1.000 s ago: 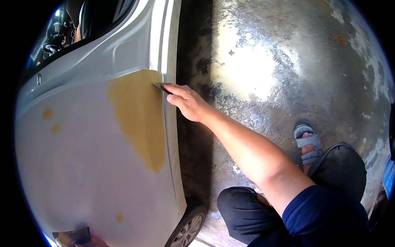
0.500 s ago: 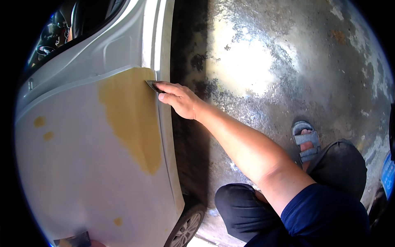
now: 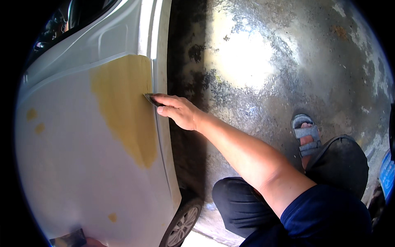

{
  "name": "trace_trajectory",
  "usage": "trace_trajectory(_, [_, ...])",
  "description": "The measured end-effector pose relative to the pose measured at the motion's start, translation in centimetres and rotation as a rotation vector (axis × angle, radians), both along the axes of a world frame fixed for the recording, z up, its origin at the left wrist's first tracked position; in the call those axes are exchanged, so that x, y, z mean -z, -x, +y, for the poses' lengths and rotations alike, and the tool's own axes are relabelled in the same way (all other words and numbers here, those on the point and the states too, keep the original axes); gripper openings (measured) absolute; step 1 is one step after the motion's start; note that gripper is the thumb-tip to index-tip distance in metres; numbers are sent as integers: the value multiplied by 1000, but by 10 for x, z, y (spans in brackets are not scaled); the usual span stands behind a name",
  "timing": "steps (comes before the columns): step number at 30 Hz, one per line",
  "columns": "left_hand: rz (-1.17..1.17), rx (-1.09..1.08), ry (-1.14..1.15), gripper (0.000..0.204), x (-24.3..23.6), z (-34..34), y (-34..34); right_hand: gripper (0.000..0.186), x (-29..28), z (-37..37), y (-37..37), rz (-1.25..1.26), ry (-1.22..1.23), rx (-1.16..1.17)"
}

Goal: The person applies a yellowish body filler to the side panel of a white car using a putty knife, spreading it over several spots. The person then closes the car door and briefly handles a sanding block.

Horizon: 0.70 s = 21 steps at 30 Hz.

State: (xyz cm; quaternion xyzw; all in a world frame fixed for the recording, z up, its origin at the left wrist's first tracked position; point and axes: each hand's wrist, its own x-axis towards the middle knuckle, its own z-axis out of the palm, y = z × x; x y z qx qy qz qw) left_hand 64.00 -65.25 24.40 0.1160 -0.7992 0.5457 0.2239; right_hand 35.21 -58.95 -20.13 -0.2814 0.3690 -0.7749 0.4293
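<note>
The right hand point(image 3: 179, 113) pinches a thin dark scraper point(image 3: 150, 100) between thumb and nearly straight fingers, the gap closed down on the blade, and the blade's tip lies at the right edge of a mustard-yellow patch point(image 3: 123, 111). That patch covers the upper right part of a pale grey car panel point(image 3: 74, 156), reaching the seam beside a light sill point(image 3: 162, 74), over which the fingers pass; they hide part of the scraper. At the lower left, a dark plate point(image 3: 69, 239) shows beside the left hand point(image 3: 94, 243), which the picture's edge cuts off, so I cannot tell how its fingers are set. Small yellow spots point(image 3: 31, 114) dot the panel well apart from the patch. Above the panel is a dark window point(image 3: 94, 10); below it, a wheel point(image 3: 183, 226). The bare right forearm crosses above a stained floor point(image 3: 242, 127) and hides some of it. Dark trousers point(image 3: 240, 206) cover the bent knees, a grey sandal point(image 3: 303, 131) stands beyond, and a blue object point(image 3: 386, 175) sits at the far right.
</note>
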Motion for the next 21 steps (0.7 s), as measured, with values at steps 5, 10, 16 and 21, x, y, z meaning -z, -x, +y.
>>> trace_trajectory(5, [-5, 5, 7, 44, -1, 0, -2, 49, 0, 3, -24, 25, -17, 41])
trace_trajectory(10, [-22, 0, 9, 43, -1, 2, -6, 49, -13, 19, -38, -25, -39, -46])
trace_trajectory(16, [-38, 3, 16, 42, -4, 5, -10, 48, -19, 24, -81, 73, -55, 110])
trace_trajectory(21, [-51, 7, 12, 41, -7, 5, -9, 49, -16, 31, -110, 149, -74, 62])
